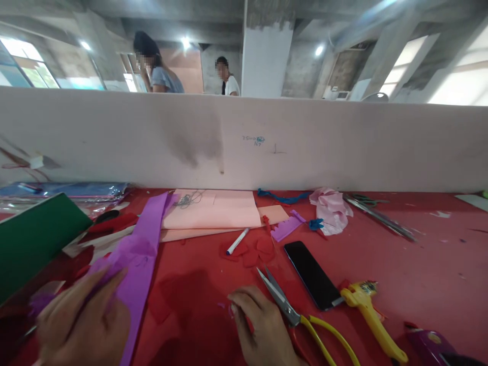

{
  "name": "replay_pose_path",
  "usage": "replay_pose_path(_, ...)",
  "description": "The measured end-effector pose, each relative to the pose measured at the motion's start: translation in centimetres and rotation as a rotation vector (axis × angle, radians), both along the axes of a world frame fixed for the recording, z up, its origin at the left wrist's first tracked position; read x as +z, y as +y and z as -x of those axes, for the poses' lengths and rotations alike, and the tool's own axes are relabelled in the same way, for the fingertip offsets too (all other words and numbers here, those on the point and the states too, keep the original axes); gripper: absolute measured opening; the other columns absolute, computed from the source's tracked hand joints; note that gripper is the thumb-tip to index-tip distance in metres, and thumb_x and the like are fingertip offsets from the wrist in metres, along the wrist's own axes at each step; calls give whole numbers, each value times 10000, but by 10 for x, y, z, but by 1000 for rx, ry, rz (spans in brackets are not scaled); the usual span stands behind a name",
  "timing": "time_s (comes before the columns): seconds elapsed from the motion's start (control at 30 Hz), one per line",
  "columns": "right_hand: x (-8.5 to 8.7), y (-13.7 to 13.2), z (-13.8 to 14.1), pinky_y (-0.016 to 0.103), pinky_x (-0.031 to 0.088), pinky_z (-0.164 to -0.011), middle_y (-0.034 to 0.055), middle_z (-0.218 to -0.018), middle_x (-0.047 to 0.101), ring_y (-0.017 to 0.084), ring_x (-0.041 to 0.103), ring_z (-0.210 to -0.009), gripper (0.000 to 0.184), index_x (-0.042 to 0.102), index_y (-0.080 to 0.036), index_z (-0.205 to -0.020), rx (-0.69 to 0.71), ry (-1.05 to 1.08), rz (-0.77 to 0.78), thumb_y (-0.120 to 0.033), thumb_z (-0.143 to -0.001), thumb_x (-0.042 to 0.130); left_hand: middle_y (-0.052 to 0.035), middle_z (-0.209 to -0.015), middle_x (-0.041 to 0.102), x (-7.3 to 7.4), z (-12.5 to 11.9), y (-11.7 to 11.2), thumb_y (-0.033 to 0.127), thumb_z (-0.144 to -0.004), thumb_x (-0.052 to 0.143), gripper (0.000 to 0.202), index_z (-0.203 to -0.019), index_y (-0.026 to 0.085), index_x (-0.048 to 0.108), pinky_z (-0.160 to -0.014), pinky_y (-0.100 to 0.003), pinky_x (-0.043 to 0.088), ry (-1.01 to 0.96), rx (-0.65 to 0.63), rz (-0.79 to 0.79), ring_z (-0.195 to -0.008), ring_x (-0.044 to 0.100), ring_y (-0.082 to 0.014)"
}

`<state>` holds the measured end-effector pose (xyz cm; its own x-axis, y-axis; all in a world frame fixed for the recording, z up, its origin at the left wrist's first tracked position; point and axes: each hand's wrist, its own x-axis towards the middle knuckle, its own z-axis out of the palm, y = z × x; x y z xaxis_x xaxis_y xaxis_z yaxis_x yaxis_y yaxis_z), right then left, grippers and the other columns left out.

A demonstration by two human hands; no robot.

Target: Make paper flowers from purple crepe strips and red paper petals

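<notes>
left hand [84, 317] bending loosely over purple paper [143, 259], grip unclear | right hand [263, 328] resting half-curled, hold unclear | scissors [293, 316] lying right of it

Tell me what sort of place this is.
Probably a craft workshop: yellow-handled scissors and a purple sheet lie on a red worktable, and a concrete-ceilinged hall with a large pillar stands beyond the pale partition.

Bench [430, 269] count: hands, two (left hand [86, 317], right hand [265, 325]); long purple strip [147, 244], one; yellow-handled scissors [292, 316], one; smartphone [310, 272], one; marker [237, 242], one; yellow-handled tool [371, 315], one. Persons [165, 76] beyond partition [324, 142]: two.
</notes>
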<state>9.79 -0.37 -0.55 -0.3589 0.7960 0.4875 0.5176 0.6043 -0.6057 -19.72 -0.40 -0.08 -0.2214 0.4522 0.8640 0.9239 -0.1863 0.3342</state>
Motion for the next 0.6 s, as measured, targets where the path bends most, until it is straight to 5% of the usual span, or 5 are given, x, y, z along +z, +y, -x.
replay_pose_path(0.03, 0, 0, 0, 241, 520, -709, 52, -919, 674, 159, 658, -798, 241, 609, -220, -1004, 12, -18, 3, -101, -871, 448, 5, -1193, 682, -4, -1, 9, 151, -740, 616, 464, -1153, 353, 671, -1052, -498, 419, 71, 36, 48, -1099, 618, -273)
replay_pose_path(0.17, 0, -3, 0, 239, 491, -681, 43, -872, 683, 166, 659, -769, 230, 635, -220, -982, -4, -145, 34, -112, -872, 464, -58, -1050, 738, -22, -22, 39, 276, -857, 487, 290, -1049, 251, 704, -855, -385, 569, 185, -221, 430, -942, 694, -232)
replay_pose_path(0.3, 4, -6, -3, 248, 471, -677, 39, -859, 705, 172, 661, -768, 274, 656, -239, -992, -7, -248, 83, -105, -877, 446, -50, -1063, 730, -22, -39, 36, 243, -883, 472, 287, -1059, 232, 697, -910, -344, 536, 174, -298, 527, -992, 674, -203)
replay_pose_path(0.6, 7, 0, -4, 312, 478, -624, 51, -828, 726, 213, 687, -707, 272, 676, -237, -957, 1, -572, 160, -158, -910, 420, -85, -939, 739, -8, -29, 32, 175, -845, 483, 264, -935, 201, 730, -863, -403, 518, 15, -66, 604, -913, 664, -257)
